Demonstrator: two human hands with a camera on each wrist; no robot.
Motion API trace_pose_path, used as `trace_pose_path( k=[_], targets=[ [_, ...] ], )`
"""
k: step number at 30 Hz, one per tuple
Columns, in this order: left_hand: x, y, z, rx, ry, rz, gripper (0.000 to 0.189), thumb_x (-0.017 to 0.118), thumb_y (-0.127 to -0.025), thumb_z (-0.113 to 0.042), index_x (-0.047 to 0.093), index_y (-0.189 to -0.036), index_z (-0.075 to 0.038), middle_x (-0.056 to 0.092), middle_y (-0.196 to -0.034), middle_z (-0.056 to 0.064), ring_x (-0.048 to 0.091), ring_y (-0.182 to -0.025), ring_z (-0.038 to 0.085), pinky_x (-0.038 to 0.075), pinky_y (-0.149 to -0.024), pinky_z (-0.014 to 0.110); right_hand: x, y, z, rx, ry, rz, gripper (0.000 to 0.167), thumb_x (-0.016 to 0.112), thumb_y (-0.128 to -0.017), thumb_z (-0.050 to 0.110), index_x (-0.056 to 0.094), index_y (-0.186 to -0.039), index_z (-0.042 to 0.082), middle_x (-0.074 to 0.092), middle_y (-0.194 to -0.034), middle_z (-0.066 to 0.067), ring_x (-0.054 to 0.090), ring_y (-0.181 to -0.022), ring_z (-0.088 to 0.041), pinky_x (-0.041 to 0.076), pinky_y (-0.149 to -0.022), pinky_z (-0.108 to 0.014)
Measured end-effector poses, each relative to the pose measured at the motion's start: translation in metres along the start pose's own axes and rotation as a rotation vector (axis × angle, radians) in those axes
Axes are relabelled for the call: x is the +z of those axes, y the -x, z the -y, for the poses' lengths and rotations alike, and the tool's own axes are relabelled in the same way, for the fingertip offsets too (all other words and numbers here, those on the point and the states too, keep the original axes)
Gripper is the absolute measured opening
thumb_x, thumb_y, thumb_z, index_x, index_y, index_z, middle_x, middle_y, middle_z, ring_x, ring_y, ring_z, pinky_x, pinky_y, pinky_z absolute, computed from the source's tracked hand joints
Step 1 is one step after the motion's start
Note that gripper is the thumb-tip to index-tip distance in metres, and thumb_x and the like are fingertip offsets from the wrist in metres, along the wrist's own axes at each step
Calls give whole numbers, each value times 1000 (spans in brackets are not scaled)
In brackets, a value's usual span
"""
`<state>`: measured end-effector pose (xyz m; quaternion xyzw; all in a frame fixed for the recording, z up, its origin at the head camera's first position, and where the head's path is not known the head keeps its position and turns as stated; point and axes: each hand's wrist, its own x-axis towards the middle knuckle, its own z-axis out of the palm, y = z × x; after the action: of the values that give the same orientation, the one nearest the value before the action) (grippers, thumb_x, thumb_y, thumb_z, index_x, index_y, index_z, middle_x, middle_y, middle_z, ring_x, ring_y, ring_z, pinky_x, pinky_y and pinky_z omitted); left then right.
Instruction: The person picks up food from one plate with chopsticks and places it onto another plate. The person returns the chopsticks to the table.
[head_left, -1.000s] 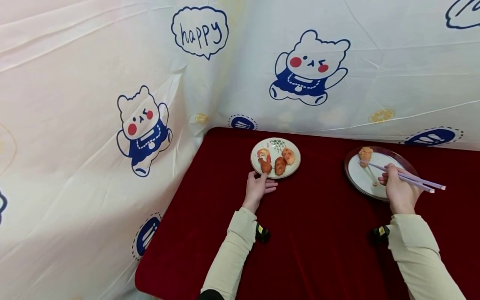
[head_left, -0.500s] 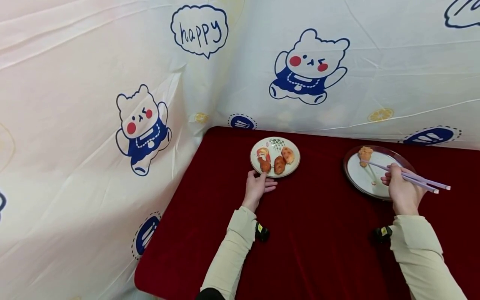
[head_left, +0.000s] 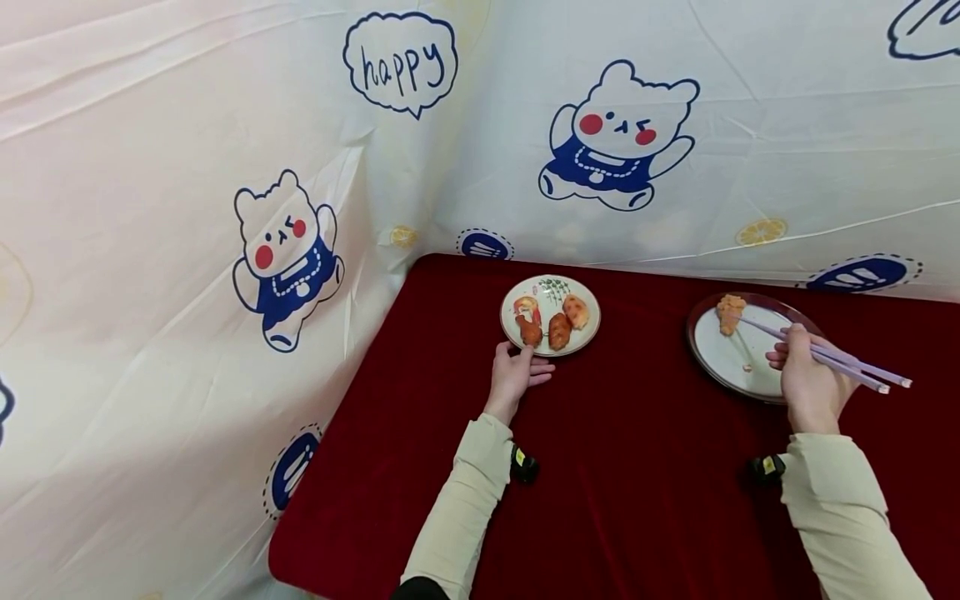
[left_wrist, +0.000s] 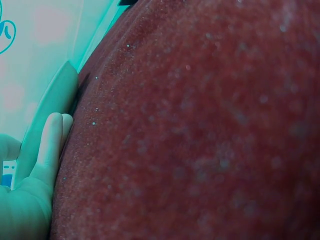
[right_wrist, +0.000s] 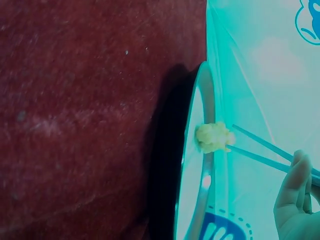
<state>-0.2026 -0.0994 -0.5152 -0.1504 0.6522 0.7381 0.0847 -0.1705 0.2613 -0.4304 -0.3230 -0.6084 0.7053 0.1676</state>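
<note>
Okay, gripped lilac chopsticks (head_left: 855, 361) in right hand (head_left: 813, 387) with fingers curled round them. Aimed tips right at fried chicken piece (head_left: 730, 314) on far left of brown-rimmed plate (head_left: 727, 358), scene right; couldn't confirm contact for both. Touched near rim of small floral plate (head_left: 553, 290), scene left, with left hand (head_left: 513, 379), fingers fairly straight. Saw browned food pieces (head_left: 559, 331) on it.

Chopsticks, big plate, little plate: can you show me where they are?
Chopsticks (head_left: 836, 358): head view, on the pale purple shafts.
Big plate (head_left: 721, 355): head view, on its bare white part.
Little plate (head_left: 555, 291): head view, on its painted green leaves.
</note>
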Motion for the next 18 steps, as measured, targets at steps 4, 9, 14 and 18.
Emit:
trace_pose_path(
  k=[4, 9, 14, 18],
  targets=[
    [0, 1, 0, 0, 1, 1, 61, 46, -102, -26, 14, -151, -8, 69, -106, 19, 72, -91, 27, 62, -76, 32, 6, 5, 1, -57, 6, 0, 20, 61, -94, 29, 71, -80, 19, 65, -58, 10, 61, -45, -1, 50, -43, -11],
    [0, 1, 0, 3, 4, -2, 60, 46, -102, -26, 16, -150, -8, 69, -106, 20, 72, -92, 28, 62, -77, 33, 15, 14, 1, -136, 8, 36, 20, 62, -93, 26, 73, -83, 13, 65, -58, 9, 61, -46, -2, 51, -44, -12],
    [1, 2, -2, 3, 1, -3, 60, 46, -102, -25, 16, -150, -8, 69, -106, 19, 73, -90, 26, 62, -76, 33, 24, 24, 1, -207, 63, 74, 21, 61, -94, 25, 73, -85, 10, 66, -58, 9, 61, -48, -1, 50, -43, -11],
    [1, 2, -2, 0, 2, -3, 60, 46, -102, -25, 15, -151, -8, 69, -105, 19, 73, -89, 26, 62, -76, 33, 30, 29, 0, -265, 150, 108, 24, 60, -95, 28, 74, -85, 11, 66, -59, 10, 61, -49, 0, 50, -45, -11]
  ],
)
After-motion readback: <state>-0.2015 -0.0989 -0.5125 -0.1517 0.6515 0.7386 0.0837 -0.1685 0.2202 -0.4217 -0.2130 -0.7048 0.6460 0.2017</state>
